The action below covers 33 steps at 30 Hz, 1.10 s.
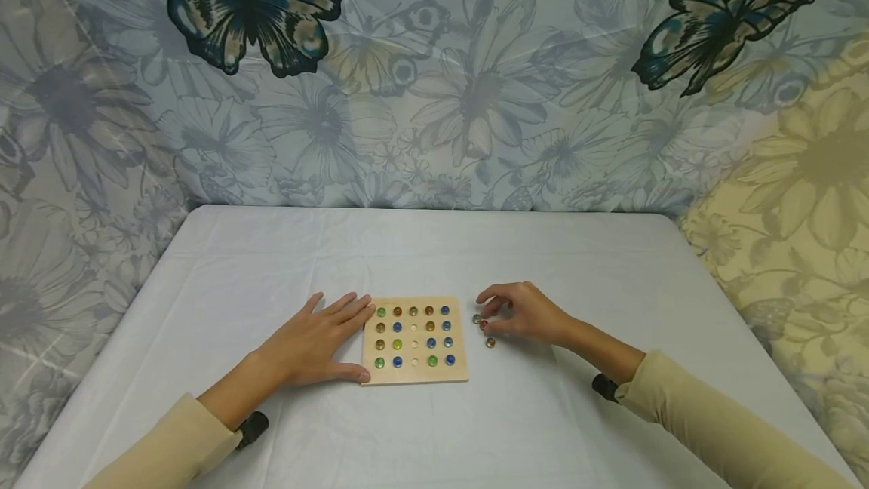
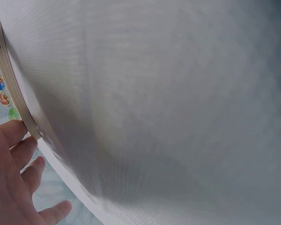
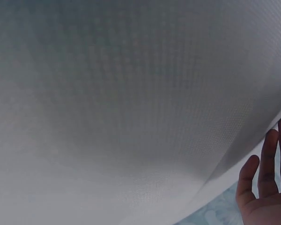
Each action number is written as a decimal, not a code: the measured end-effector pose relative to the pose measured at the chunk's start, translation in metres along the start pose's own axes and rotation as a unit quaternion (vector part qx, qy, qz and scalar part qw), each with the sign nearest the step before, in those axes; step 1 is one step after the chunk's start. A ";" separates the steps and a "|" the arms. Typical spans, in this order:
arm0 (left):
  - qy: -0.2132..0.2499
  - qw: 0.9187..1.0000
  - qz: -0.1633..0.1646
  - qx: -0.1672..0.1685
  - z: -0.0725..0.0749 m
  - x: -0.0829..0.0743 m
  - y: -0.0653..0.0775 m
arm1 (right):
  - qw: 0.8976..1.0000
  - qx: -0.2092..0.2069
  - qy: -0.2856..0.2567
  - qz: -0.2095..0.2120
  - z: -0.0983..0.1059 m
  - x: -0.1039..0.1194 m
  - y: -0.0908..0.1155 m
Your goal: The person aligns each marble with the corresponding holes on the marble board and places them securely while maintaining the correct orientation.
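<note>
A pale wooden board lies on the table with rows of round holes, most filled with green, amber and blue glass marbles. Three holes in its middle column show bare wood. Along the board's left edge rests my left hand, fingers spread, index fingertip at the upper corner and thumb at the lower one. Right of the board, my right hand bends down and pinches a reddish marble between thumb and index finger. A greenish marble and an amber marble lie beside those fingertips.
A white cloth covers the table, with light creases. Behind it hangs a fabric backdrop printed with flowers and butterflies. Dark wrist cameras sit below both cuffs.
</note>
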<state>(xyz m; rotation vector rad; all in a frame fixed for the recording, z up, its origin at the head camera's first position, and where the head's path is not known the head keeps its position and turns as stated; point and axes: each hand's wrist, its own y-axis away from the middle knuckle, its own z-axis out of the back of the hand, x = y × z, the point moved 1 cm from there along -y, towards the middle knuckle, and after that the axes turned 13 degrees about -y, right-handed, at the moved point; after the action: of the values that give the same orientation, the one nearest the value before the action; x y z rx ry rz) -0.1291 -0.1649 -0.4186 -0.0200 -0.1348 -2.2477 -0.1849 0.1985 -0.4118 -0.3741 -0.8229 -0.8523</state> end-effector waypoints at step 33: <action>-0.004 1.000 0.001 -0.002 -0.003 0.001 0.000 | 1.000 -0.009 0.011 0.020 0.004 0.004 -0.004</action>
<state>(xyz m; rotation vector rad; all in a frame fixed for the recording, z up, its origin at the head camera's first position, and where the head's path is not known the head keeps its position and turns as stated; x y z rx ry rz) -0.1296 -0.1663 -0.4215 -0.0304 -0.1342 -2.2469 -0.1881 0.1962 -0.4065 -0.3953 -0.7855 -0.8265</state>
